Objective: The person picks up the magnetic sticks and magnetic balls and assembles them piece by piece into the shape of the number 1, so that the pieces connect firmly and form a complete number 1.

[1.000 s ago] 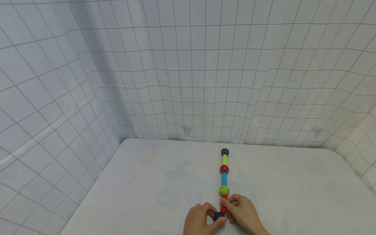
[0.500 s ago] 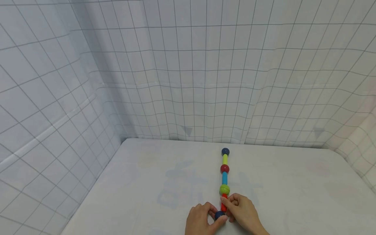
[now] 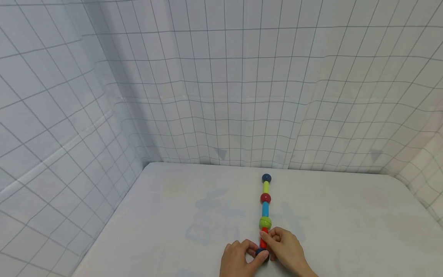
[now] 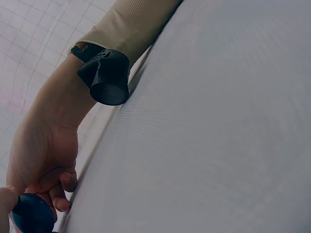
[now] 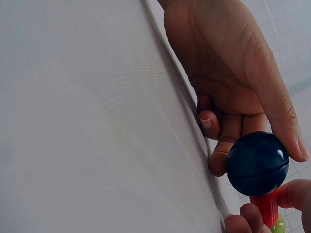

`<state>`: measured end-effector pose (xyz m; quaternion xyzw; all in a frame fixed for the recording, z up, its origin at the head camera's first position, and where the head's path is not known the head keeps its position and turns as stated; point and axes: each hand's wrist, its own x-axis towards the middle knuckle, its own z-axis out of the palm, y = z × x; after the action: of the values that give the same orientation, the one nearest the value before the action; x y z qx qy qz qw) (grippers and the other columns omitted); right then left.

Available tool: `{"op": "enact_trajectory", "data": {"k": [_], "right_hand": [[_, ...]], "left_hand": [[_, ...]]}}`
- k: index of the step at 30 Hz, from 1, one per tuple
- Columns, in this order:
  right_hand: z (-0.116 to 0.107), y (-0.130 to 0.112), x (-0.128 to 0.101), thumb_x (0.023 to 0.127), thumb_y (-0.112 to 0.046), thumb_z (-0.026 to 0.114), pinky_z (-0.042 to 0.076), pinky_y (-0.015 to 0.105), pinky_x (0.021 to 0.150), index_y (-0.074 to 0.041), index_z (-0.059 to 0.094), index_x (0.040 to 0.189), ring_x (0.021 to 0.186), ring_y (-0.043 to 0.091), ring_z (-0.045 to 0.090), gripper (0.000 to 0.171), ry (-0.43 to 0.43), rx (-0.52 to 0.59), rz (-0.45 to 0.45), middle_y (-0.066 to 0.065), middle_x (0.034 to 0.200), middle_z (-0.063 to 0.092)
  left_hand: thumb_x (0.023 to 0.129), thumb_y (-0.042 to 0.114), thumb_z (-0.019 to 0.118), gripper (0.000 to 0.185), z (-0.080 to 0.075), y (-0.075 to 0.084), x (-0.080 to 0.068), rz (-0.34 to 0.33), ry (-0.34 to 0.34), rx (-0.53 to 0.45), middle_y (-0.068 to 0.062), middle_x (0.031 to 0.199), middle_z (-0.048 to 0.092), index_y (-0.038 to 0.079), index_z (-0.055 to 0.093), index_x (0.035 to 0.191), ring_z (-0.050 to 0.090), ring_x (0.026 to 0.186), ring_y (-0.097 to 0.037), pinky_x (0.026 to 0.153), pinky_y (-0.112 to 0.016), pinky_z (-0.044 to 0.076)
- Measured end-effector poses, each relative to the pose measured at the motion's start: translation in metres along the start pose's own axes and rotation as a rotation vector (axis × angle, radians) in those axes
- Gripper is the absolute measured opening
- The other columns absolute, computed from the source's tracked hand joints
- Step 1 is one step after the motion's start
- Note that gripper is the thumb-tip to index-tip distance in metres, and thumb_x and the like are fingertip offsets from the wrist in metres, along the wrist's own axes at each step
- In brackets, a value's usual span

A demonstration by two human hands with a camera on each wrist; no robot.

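Observation:
A toy chain of rods and balls (image 3: 265, 209) lies on the white table (image 3: 173, 215), running away from me: dark blue ball, yellow-green rod, red ball, light blue rod, green ball (image 3: 265, 222), red rod (image 3: 264, 237). My left hand (image 3: 239, 259) pinches a dark blue ball (image 3: 262, 253) between thumb and fingers at the near end of the red rod. My right hand (image 3: 286, 248) pinches the red rod just beyond it. In the right wrist view the ball (image 5: 257, 162) sits on the rod's tip (image 5: 266, 208), with the left hand (image 5: 233, 77) around it. The left wrist view catches the ball (image 4: 31, 213) beside the right hand (image 4: 43, 155).
White gridded cloth walls (image 3: 221, 96) close the table in at the back and on both sides. The table's left edge (image 3: 114, 215) drops off near the left wall. A black camera mount (image 4: 106, 77) sits on my right wrist below a beige sleeve.
My left hand has shifted the dark blue ball slightly to the right, in line with the red rod's near end. The rest of the chain has barely moved.

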<state>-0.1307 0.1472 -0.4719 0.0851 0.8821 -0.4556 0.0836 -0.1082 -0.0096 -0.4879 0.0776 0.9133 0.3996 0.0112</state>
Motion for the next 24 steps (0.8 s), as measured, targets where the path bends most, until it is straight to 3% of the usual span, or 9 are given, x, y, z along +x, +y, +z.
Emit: {"op": "enact_trajectory", "data": {"k": [12, 24], "right_hand": [[-0.0008, -0.0005, 0.0008, 0.08, -0.056, 0.061, 0.027, 0.023, 0.044, -0.013, 0.059, 0.077, 0.046, 0.011, 0.046, 0.043, -0.006, -0.018, 0.01, -0.003, 0.05, 0.053], [-0.0041, -0.0007, 0.0001, 0.081, -0.055, 0.061, 0.028, 0.023, 0.044, -0.012, 0.059, 0.077, 0.045, 0.01, 0.047, 0.043, -0.041, -0.026, -0.014, -0.005, 0.05, 0.053]], "left_hand": [[0.077, 0.068, 0.054, 0.04, -0.0008, 0.0015, -0.0002, -0.014, -0.013, -0.008, 0.026, 0.062, 0.051, 0.029, 0.062, 0.077, 0.031, 0.055, 0.001, 0.057, -0.021, 0.025], [0.076, 0.068, 0.056, 0.039, 0.0005, 0.0, 0.001, 0.019, -0.025, 0.0, 0.027, 0.059, 0.049, 0.029, 0.061, 0.073, 0.029, 0.054, 0.0, 0.057, -0.021, 0.024]]}}
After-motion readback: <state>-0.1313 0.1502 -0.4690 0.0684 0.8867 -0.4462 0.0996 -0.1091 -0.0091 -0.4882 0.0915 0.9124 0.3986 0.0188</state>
